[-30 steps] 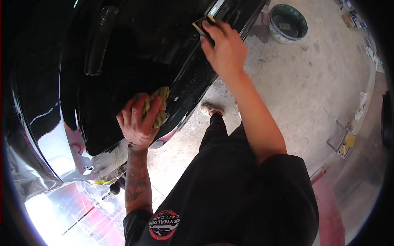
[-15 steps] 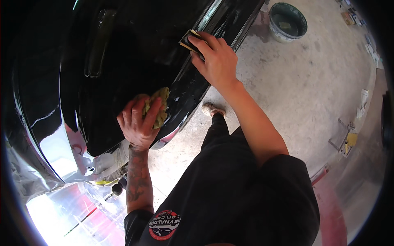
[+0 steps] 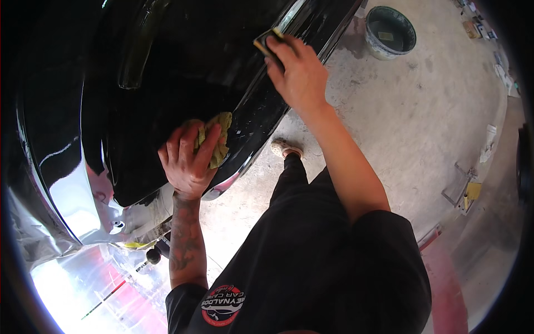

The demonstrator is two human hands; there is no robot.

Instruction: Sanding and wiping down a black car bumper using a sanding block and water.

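Note:
A glossy black car door [image 3: 183, 72] fills the upper left, its handle [image 3: 139, 50] toward the top. My left hand [image 3: 189, 158] presses on the lower part of the panel, fingers bent around a crumpled yellow-green cloth [image 3: 221, 139]. Farther up and to the right, my right hand [image 3: 300, 72] grips a dark sanding block [image 3: 271, 43] with sandpaper wrapped about it, yellowish at the edges. The block lies against the panel near the bright ridge along its side. My fingers and the block's underside hide where it meets the paint.
A dark bucket [image 3: 390, 33] of water stands on the concrete floor [image 3: 384, 122], a pale block-like piece inside. Plastic sheeting [image 3: 41, 234] covers parts at the lower left. A metal stand [image 3: 459, 186] with a yellow piece and several small items line the right side.
My right hand has slid the sanding block up and to the right along the panel. My left hand stays nearly in place with the cloth.

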